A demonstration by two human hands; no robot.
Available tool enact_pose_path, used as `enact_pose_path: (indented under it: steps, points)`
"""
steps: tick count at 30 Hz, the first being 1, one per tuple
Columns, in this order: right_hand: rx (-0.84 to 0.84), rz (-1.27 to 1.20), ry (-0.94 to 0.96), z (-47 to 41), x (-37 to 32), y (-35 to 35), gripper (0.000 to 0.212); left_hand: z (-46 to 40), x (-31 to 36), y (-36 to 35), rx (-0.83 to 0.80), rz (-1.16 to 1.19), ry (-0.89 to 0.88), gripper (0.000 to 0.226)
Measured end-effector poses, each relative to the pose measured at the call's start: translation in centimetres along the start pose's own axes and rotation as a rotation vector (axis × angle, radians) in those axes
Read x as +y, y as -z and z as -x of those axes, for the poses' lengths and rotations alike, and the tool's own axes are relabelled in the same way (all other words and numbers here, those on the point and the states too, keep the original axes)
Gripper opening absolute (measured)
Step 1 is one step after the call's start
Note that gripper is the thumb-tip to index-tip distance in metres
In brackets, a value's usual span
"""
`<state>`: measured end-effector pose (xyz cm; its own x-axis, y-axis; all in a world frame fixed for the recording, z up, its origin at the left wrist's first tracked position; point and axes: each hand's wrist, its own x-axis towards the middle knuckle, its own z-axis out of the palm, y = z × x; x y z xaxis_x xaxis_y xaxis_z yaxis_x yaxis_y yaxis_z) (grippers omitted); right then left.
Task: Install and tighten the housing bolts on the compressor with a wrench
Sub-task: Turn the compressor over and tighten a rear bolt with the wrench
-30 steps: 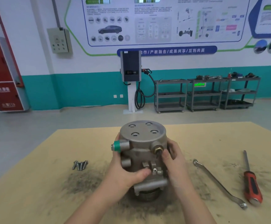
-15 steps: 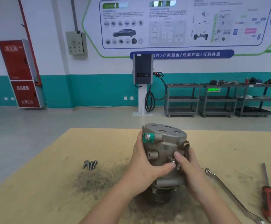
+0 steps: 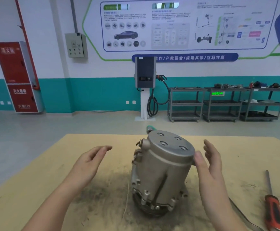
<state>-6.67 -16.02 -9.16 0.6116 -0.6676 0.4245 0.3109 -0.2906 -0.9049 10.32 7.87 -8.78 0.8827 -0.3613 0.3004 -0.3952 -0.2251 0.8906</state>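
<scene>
Left hand: the left hand (image 3: 87, 161) hovers in the lower left-centre of the frame, palm turned toward the middle, its forearm running in from the bottom edge. Its fingers (image 3: 102, 150) are stretched out and relaxed, grasping nothing.
Right hand: the right hand (image 3: 207, 165) is raised right of centre, palm facing left, its forearm rising from the bottom edge. Its fingers (image 3: 210, 148) are straight and loose, released; the thumb (image 3: 199, 158) lies against the upper right edge of the housing.
Compressor: the compressor (image 3: 161, 170) stands on the tan surface (image 3: 35, 172) in the centre of the frame, leaning with its top toward the right. Its flat round end cap (image 3: 171, 144) faces up and shows four open bolt holes.
Compressor and hands: it sits between the two hands, well apart from the left fingers and just beside the right ones.
Green cap: a green-capped port (image 3: 150, 128) peeks out behind the top left rim of the housing.
Wrench: the wrench (image 3: 242, 215) lies on the surface at lower right, partly hidden behind the right forearm.
Screwdriver: a red-handled screwdriver (image 3: 274, 209) lies just right of the wrench, near the frame's lower right corner.
Surface marks: dark grime is spread on the surface around the compressor's base.
</scene>
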Motion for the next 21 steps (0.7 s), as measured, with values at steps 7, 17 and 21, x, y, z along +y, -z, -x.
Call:
enact_pose_path:
  steps: [7, 17, 21]
  points:
    - [-0.047, 0.226, 0.224, -0.3, -0.5, -1.7, 0.04, -3.4, -9.2, 3.2, 0.044, -0.705, 0.208, 0.027]
    - [-0.145, -0.038, 0.086, -1.5, -0.1, 0.4, 0.063, -5.6, -10.5, 0.8, 0.087, -0.958, 0.272, 0.019]
    - [0.065, 0.426, -0.198, -3.9, 2.7, 5.4, 0.036, -5.4, -11.1, 0.6, 0.162, -0.945, 0.243, 0.023]
